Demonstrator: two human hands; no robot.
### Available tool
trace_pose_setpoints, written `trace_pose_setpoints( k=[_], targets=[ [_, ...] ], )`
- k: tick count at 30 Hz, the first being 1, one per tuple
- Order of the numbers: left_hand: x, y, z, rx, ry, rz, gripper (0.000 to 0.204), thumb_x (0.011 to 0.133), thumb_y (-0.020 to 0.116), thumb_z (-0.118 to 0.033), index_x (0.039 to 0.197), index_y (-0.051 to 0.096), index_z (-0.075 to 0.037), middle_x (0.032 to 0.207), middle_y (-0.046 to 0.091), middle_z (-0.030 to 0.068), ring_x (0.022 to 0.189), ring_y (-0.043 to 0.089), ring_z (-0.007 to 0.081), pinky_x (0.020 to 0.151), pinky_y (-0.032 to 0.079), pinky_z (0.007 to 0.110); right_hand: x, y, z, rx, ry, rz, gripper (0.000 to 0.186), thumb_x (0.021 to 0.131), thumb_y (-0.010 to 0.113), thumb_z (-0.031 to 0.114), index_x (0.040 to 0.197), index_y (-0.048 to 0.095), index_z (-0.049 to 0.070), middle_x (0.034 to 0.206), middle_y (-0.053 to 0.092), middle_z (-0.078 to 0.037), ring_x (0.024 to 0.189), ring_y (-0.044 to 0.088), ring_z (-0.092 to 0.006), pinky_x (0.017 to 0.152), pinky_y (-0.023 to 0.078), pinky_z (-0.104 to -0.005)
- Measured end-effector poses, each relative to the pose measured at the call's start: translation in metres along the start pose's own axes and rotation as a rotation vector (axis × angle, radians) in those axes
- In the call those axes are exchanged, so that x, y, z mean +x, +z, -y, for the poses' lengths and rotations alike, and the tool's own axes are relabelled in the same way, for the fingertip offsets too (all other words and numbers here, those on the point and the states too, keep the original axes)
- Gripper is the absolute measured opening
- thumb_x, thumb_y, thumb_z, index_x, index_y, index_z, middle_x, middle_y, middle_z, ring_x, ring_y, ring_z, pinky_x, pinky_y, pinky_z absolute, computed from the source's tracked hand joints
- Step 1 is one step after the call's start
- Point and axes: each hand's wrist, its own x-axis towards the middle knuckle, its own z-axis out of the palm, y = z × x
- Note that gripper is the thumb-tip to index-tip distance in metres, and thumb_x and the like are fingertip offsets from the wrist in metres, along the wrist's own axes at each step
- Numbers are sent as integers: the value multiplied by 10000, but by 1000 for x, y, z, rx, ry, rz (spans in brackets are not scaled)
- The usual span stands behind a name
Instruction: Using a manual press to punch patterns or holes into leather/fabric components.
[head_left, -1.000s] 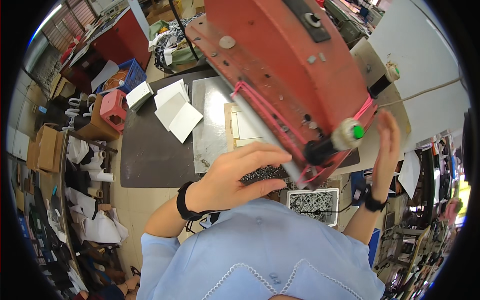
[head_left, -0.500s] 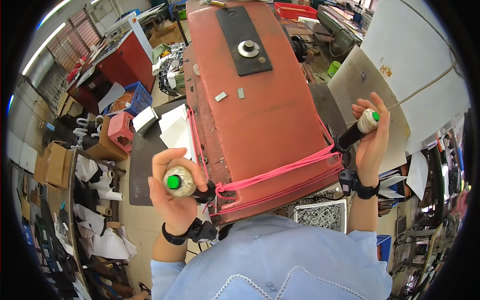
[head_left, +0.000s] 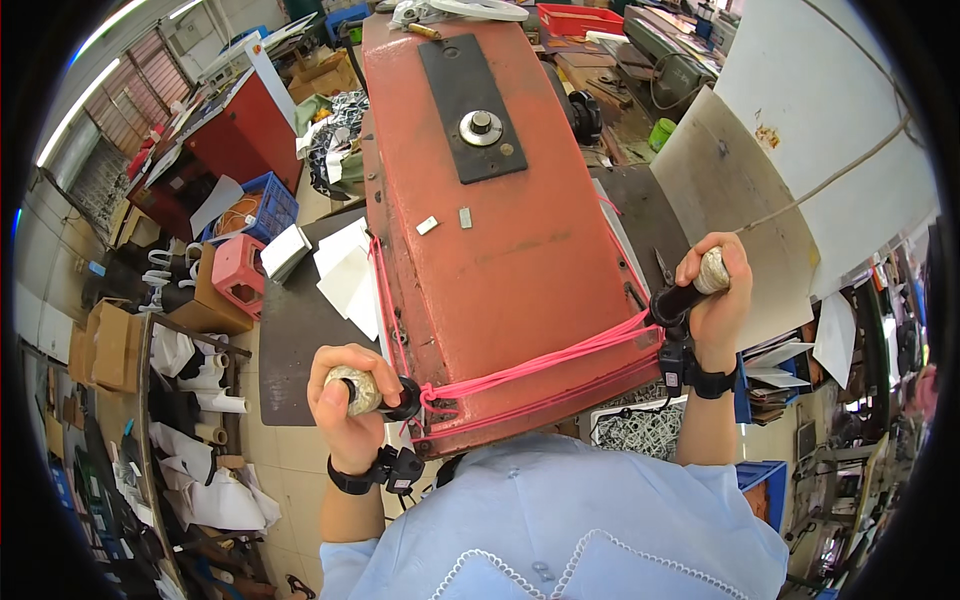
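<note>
A red metal machine housing (head_left: 500,270) stands in front of me. At its near left corner my left hand (head_left: 345,425) is wrapped round a handle (head_left: 370,393) covered in pale wrapping, its thumb over the end. My right hand (head_left: 722,315) grips a matching handle (head_left: 712,270) with a black base at the near right corner, its thumb likewise on the end. Neither green button cap shows, being under the thumbs. Pink cord (head_left: 540,356) runs in several strands across the housing's near end, between the two handles.
The housing's top carries a black plate (head_left: 450,75) with a round dial (head_left: 481,126) and two small metal pieces. White sheets (head_left: 345,270) lie on the dark table at left. A bin of metal parts (head_left: 640,430) sits below, near my body. A grey board (head_left: 740,200) leans at right.
Both hands have closed more tightly round their handles, thumbs moving onto the green caps. The right hand and its handle sit lower and slightly left. My view has shifted a little.
</note>
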Motion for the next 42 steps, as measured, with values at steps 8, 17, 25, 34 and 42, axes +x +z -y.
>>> trace_pose_setpoints(
  k=[8, 17, 25, 34, 42],
  targets=[
    [-2, 8, -5, 100, 13, -12, 494, 994, 384, -519, 995, 500, -39, 741, 506, 82, 593, 483, 170, 590, 411, 322, 2, 0, -1, -15, 0, 22, 374, 1019, 442, 347, 1039, 562, -7, 699, 563, -98, 624, 538, -168, 608, 453, -288],
    [0, 44, -8, 34, -2, 121, 539, 940, 586, -505, 1123, 502, -5, 866, 589, 113, 748, 597, 163, 668, 506, 291, 43, -37, 15, -48, 61, 118, 484, 1042, 402, 396, 1250, 532, -21, 719, 546, -50, 676, 528, -146, 660, 443, -280],
    [12, 99, 32, 289, 218, 644, 1043, 775, 808, -111, 1552, 125, 15, 1498, 362, 244, 1247, 490, 360, 1058, 394, 397, 70, -59, 24, -863, -403, -412, 461, 1067, 421, 355, 1217, 609, -38, 1201, 639, -136, 1133, 573, -183, 1014, 407, -335],
    [14, 22, 95, 936, 41, 788, 314, 887, 691, -115, 1188, 637, -42, 1276, 610, 164, 1157, 596, 353, 976, 489, 402, -33, 13, -5, -69, -63, 45, 607, 1046, 375, 534, 1240, 533, -19, 1022, 608, -101, 932, 581, -201, 880, 470, -349],
    [49, 25, 146, 1268, 259, 714, 296, 877, 704, -221, 1101, 636, -40, 1226, 617, 149, 1109, 586, 334, 913, 500, 418, 28, -33, -3, -58, -102, -237, 495, 1057, 474, 349, 1347, 467, -53, 1286, 568, -148, 1207, 543, -239, 1089, 395, -375]
  ],
)
